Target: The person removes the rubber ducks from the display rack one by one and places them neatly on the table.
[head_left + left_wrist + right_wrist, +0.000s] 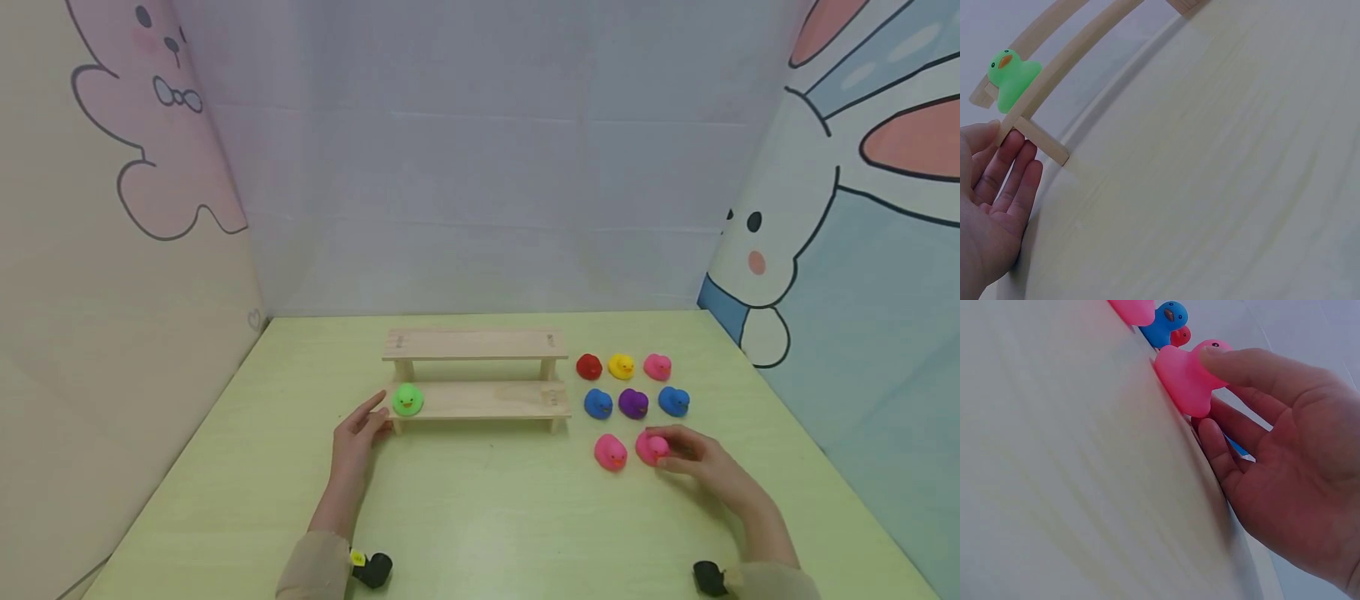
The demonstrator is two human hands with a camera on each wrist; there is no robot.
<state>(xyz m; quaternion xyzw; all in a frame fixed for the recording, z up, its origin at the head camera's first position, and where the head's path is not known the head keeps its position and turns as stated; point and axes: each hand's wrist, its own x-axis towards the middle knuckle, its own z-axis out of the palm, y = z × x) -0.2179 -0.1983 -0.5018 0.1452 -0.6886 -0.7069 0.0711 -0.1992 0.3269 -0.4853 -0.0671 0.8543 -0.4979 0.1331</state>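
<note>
My left hand (357, 442) grips the left end of a two-step wooden stand (487, 400), thumb at the lower step's edge and fingers beneath it in the left wrist view. A green rubber duck (1013, 78) sits on that step, close to the thumb. On the right, my right hand (708, 467) holds a pink rubber duck (1185, 378), the thumb against its head; some of the fingers are hidden behind it. The duck appears to be on the table or just above it. Immediately left of it stands another pink duck (611, 452).
Behind the held duck are a blue duck (598, 404), a purple duck (633, 403) and another blue duck (674, 402). Farther back stand a red duck (588, 367), a yellow duck (621, 366) and a pink duck (657, 367). Printed curtains surround the pale table (480, 517).
</note>
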